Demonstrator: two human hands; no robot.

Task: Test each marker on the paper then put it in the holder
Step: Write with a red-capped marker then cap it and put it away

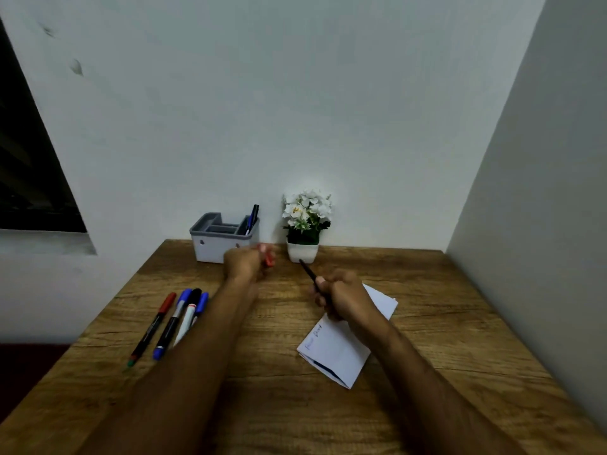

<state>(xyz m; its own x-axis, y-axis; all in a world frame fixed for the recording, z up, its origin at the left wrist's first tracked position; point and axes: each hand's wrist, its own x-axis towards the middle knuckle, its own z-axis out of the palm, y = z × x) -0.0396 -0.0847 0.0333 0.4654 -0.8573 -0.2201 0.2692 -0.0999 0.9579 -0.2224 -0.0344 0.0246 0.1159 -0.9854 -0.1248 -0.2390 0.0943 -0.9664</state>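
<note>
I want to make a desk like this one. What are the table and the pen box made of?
The table looks like wood or wood-look laminate: brown grain lines, matte top. The pen box seems to be plastic: smooth white walls, grey moulded rim.

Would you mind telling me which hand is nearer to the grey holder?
Left. The left hand is right in front of the holder, pinching a red cap. The right hand is farther right, over the paper, holding a marker.
</note>
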